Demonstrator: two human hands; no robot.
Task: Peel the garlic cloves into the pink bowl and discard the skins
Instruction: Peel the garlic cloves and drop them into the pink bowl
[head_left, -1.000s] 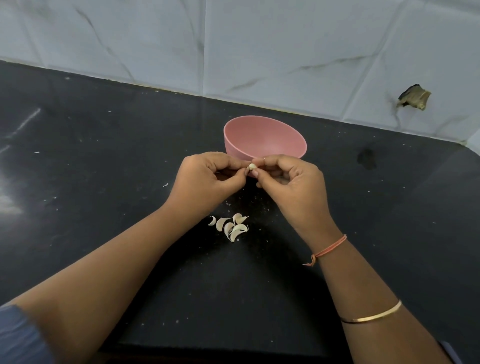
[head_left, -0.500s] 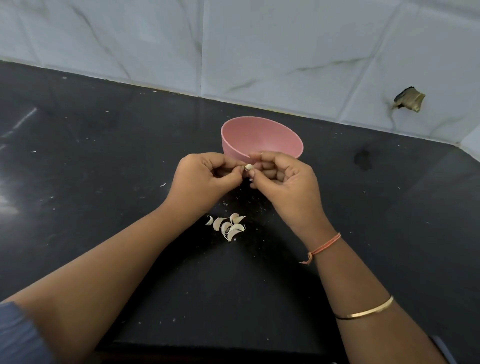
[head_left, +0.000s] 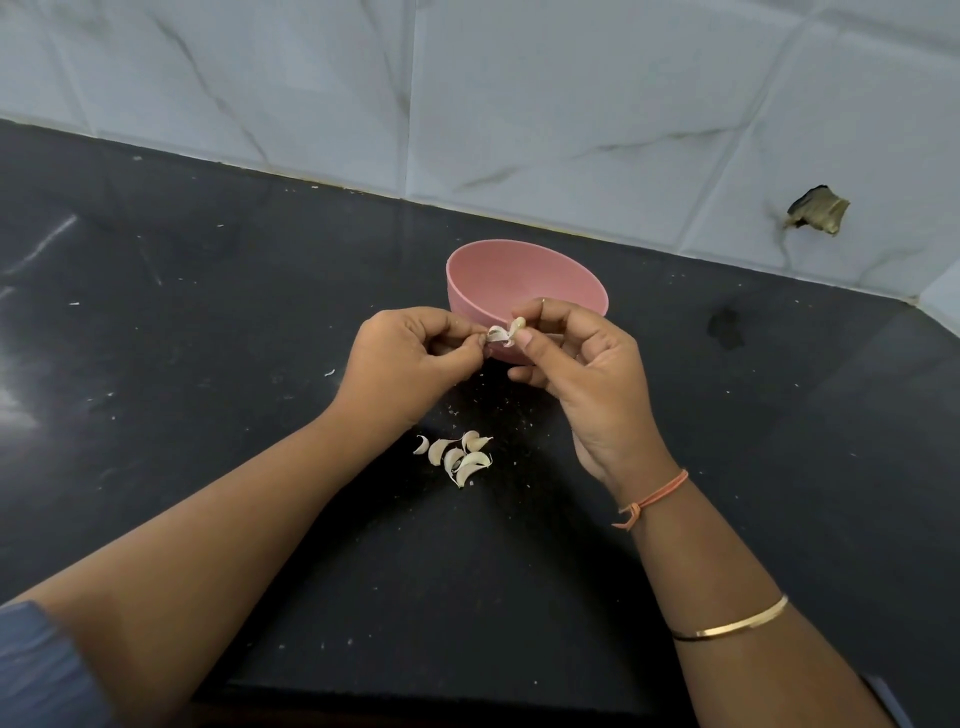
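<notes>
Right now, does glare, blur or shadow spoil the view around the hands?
Head view: glare patches on the counter at far left, away from the work; garlic clove pinched between left hand and right hand is sharp; shadow between the forearms.

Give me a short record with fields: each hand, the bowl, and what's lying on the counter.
Left hand: pinches the loose skin
Right hand: pinches the garlic clove
Bowl: pink, upright on the counter, just behind both hands
Pile: pale garlic pieces on the counter, nearer than the hands; cloves or skins, cannot tell
</notes>
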